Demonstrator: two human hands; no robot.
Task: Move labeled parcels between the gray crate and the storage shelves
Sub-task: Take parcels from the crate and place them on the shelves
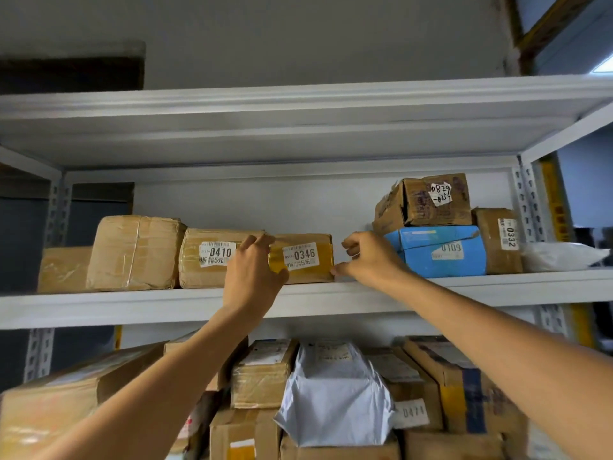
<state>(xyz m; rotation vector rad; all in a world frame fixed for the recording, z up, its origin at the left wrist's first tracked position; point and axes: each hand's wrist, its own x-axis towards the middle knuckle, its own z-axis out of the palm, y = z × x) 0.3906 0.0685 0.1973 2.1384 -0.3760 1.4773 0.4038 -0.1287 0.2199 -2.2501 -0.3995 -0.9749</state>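
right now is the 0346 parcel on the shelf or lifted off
On the shelf: the 0346 parcel rests flat on the shelf board, left hand gripping its left end.

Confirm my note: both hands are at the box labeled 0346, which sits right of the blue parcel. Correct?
No. The head view shows the box labeled 0346 left of the blue parcel, not right. The left hand and right hand are at it, as noted.

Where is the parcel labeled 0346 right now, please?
Head view, middle shelf: the 0346 parcel sits just right of the 0410 parcel, held by the left hand.
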